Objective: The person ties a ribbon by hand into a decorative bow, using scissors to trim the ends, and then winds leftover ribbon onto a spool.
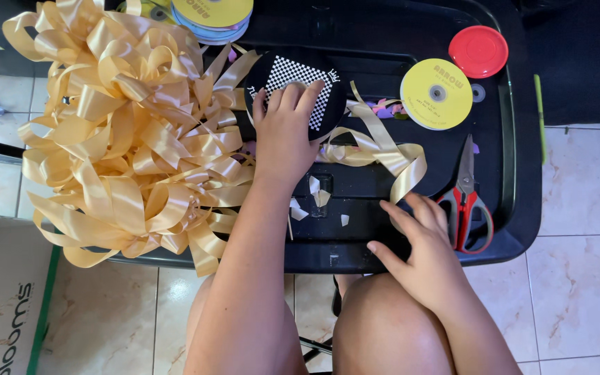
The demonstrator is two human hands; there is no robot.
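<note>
cardboard box (5, 305) – bottom left, green-edged | round yellow spool labels (437, 94) – tray top

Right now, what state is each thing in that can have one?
left hand: flat on the checkered disc
right hand: fingers spread, pinning the gold ribbon strip
scissors: closed, lying flat
yellow spool: lying flat
red lid: lying flat
</note>
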